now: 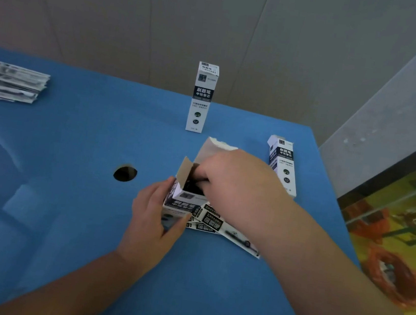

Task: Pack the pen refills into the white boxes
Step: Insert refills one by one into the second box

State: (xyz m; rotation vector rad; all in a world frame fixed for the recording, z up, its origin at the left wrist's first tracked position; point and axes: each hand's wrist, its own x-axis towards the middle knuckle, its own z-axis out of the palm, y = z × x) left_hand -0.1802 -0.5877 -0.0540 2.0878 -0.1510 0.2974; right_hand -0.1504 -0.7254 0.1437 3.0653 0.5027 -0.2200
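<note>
Left hand [151, 219]: grip wrapped round the lower body of an open white cardboard box with black printed label [182, 201], thumb on the near face, steadying it upright on the blue foam-covered table [76, 138].
Right hand [233, 179]: fingers curled down into the mouth of that box, apparently pinching or pushing refill packets inside; what exactly they held could not be told, the opening was dark.
Box flaps: top lid and side flaps stood open, brown inner card showing.
Loose refills: a small fan of flat black-and-white printed refill packets [218, 225] lay on the table just beside the held box, partly under the right wrist.
Spare stack: a larger pile of similar flat printed packets [9, 81] sat at the far left table edge, well apart from the hands; too blurred to say whether refills or folded cartons.
Finished boxes: one closed tall white box [202, 97] stood upright at the far edge; a second white box [282, 165] stood tilted at right, near the right hand.
Progress, judged: two boxes seemingly done, third being filled; near packets and possibly the left stack left to pack, then flaps to close.
Other: a round dark hole [125, 173] in the table, left of the work.
</note>
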